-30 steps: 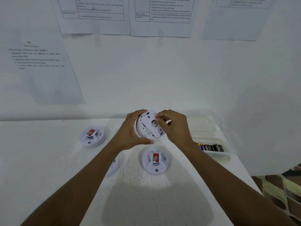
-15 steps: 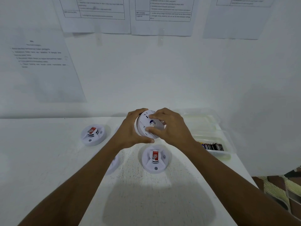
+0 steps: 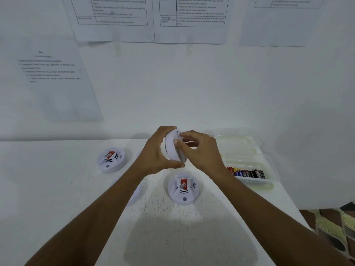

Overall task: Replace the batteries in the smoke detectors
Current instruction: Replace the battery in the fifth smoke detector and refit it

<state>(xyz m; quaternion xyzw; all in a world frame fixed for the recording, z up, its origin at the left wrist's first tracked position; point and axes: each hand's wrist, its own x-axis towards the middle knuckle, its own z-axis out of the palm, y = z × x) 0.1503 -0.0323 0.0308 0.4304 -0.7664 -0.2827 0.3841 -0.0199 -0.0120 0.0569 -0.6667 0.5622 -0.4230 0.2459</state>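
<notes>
Holding the held smoke detector [image 3: 171, 148] above the table [image 3: 48, 189], on edge, with its flat side turned toward 3 o'clock. My left hand [image 3: 156, 153] grasps its body from 9 o'clock, fingers over the top of the rim and thumb under the bottom. My right hand [image 3: 204, 153] closes on it from 3 o'clock, thumb against the near edge of the flat side and curled fingers [image 3: 189, 134] touching its upper part. What lies under those fingers is hidden.

Positions below are read from the held unit as dial centre.

At 6 o'clock, the centre detector [image 3: 184, 189] lies on the table, red label up. At 9 o'clock lies the left detector [image 3: 111, 159], likewise label up. At 7 o'clock a third detector [image 3: 136, 195] is largely covered by my left forearm.

At 3 to 4 o'clock stands a clear plastic tray [image 3: 257, 185], divided into compartments running from near to far. The nearest compartment holds a row of batteries [image 3: 246, 172] packed side by side, some dark-jacketed, others blue, yellow and red. The contents of the farther compartments cannot be made out through the pale plastic.

At 12 o'clock, printed sheets [image 3: 113, 16] are fixed to the wall [image 3: 172, 83]. Their text is too blurred to read.
</notes>
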